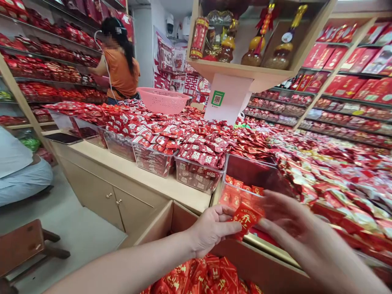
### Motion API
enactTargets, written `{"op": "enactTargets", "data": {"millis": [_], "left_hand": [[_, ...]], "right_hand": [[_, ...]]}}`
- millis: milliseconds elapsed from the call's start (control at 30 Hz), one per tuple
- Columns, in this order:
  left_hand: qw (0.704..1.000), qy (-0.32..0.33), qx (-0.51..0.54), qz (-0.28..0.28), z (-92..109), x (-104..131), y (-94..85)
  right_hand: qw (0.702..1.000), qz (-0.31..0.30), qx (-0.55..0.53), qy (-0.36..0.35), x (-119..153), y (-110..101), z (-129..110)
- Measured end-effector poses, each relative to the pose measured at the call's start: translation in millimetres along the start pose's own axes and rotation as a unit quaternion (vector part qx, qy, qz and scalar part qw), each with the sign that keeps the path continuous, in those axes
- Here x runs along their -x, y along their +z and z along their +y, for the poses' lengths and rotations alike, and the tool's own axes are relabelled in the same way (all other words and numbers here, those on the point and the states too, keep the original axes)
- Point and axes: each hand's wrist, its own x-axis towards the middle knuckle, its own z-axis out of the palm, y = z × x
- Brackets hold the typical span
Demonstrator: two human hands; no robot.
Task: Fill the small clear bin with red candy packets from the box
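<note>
My left hand (211, 228) is closed on a small red packet (246, 218) with gold lettering, pinched between thumb and fingers. At the packet's right edge is my right hand (290, 222), slightly blurred, its thumb and fingers apart; whether the thumb touches the packet I cannot tell. Just behind both hands stands a clear plastic bin (254, 167), partly filled with small red packets (234, 198) in rows. Below my hands is an open cardboard box (269, 269) that holds many loose red packets (202, 275).
Clear bins (153, 161) heaped with red packets line the wooden counter (104, 153). A pink basket (163, 101) rests on the heap. A display shelf (241, 67) overhangs it. At left are a wooden stool (23, 247) and a seated person (24, 175); another person (122, 73) stands at the shelves.
</note>
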Motion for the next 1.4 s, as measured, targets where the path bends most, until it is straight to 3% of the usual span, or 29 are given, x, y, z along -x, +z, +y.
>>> {"op": "enactTargets", "data": {"millis": [100,133,200,267,300,333,400,467,533,667,900,1133,1400], "left_hand": [[0.999,0.039,-0.033,-0.019,10.8,2.5,1.5],[0.997,0.052,-0.05,-0.027,15.2,1.4,-0.1],[0.991,0.074,-0.103,-0.03,22.2,-3.7,-7.0],[0.973,0.077,-0.215,-0.027,23.9,-11.7,-18.5],[0.958,0.068,-0.279,-0.028,22.5,-15.8,-25.3],[0.939,0.056,-0.338,-0.032,19.7,-19.5,-32.1],[0.906,0.033,-0.42,-0.048,12.3,-24.5,-44.1],[0.887,0.02,-0.458,-0.054,5.6,-26.4,-52.3],[0.872,0.018,-0.487,-0.056,1.8,-26.6,-56.8],[0.864,0.004,-0.5,-0.066,-0.3,-29.8,-63.5],[0.872,-0.019,-0.479,-0.095,-4.7,-39.9,-78.2],[0.882,-0.015,-0.462,-0.094,-7.3,-44.6,-79.5],[0.881,-0.011,-0.465,-0.084,-8.3,-44.5,-78.8]], "right_hand": [[0.995,-0.091,-0.041,0.028,-22.8,4.8,-2.1],[0.996,-0.077,-0.036,0.026,-31.9,1.0,-2.8],[1.0,0.01,-0.017,0.008,-52.5,-12.7,-2.9],[0.996,0.087,0.014,0.007,-75.6,-26.4,0.1],[0.995,0.088,0.04,0.019,-87.4,-30.0,3.1],[0.995,0.061,0.07,0.036,-98.6,-30.2,6.9],[0.988,-0.069,0.121,0.074,-118.2,-19.5,16.0],[0.967,-0.198,0.126,0.098,-132.3,2.1,25.4],[0.949,-0.274,0.107,0.11,-141.1,26.1,33.2],[0.919,-0.361,0.079,0.135,-147.8,56.4,43.8],[0.861,-0.464,-0.02,0.205,-137.7,61.1,56.3],[0.856,-0.437,-0.116,0.251,-131.6,57.4,51.4],[0.851,-0.419,-0.123,0.291,-127.8,56.8,46.2]]}}
